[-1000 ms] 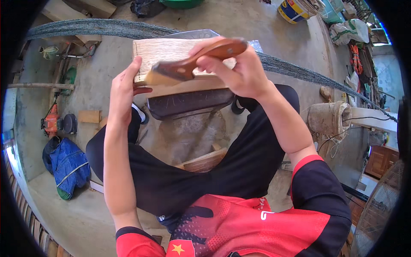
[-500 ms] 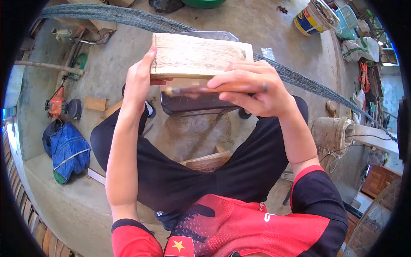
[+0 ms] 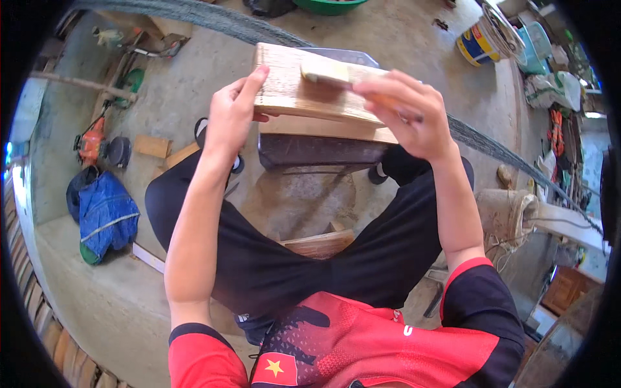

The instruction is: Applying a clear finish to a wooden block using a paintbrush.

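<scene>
My left hand (image 3: 236,110) grips a pale wooden piece (image 3: 281,87) by its left end, thumb on the top edge. My right hand (image 3: 417,113) is closed around a wooden-handled brush (image 3: 317,74), whose blurred pale bristle end lies over the wood's upper face. Under the piece, another light board (image 3: 369,134) rests on a dark plastic stool (image 3: 307,155) between my knees. Whether the bristles touch the surface is hard to tell through the blur.
A grey hammock (image 3: 200,22) stretches behind the stool. Around me are an orange tool (image 3: 90,142), wood offcuts (image 3: 153,145), a blue bag (image 3: 107,213), paint buckets (image 3: 479,42), a dirty bucket (image 3: 495,216) and a plank (image 3: 314,244) on the floor.
The wood and both hands have shifted right in view. The brush has risen from the lower edge of the wood onto its face, its tip swinging upward and rightward.
</scene>
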`<state>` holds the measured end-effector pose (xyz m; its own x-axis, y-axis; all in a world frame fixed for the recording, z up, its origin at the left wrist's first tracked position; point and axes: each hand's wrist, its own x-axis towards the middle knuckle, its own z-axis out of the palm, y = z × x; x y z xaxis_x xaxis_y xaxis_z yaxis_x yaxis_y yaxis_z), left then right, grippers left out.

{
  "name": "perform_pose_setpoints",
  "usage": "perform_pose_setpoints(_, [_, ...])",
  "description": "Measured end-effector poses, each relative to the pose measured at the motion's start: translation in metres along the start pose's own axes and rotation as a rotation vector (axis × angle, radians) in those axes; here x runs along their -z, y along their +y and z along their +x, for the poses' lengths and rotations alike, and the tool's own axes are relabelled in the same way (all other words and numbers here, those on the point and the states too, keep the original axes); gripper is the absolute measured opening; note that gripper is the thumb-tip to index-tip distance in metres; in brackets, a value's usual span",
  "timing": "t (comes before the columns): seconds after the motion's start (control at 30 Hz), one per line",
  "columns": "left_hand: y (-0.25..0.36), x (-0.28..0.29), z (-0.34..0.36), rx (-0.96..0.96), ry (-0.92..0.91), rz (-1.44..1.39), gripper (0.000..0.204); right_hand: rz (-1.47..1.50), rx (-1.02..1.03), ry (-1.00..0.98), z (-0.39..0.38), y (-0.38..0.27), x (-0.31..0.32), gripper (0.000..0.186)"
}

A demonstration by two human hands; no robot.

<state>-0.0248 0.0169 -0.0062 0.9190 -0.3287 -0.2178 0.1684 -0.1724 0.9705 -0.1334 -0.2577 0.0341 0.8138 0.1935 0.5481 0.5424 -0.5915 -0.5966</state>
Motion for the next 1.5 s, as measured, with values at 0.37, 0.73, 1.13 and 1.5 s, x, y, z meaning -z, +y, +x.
perform_pose_setpoints(0.37, [0.005,-0.003,0.002,-0.052,0.004,-0.074,0.065,0.477,-0.391,0.017,-0.009,0.015,0.01,0.022])
perform_pose_setpoints(0.73, [-0.004,0.002,0.002,-0.092,0.083,-0.037,0.067,0.267,-0.212,-0.162,-0.003,0.002,0.014,0.024])
perform_pose_setpoints(1.13, [-0.001,0.003,0.002,-0.038,0.07,-0.014,0.056,0.316,-0.322,-0.087,-0.007,0.011,0.007,0.018])
perform_pose_setpoints(1.5, [-0.009,0.006,0.007,-0.074,0.052,0.002,0.059,0.143,-0.241,0.059,-0.005,0.021,0.004,0.024])
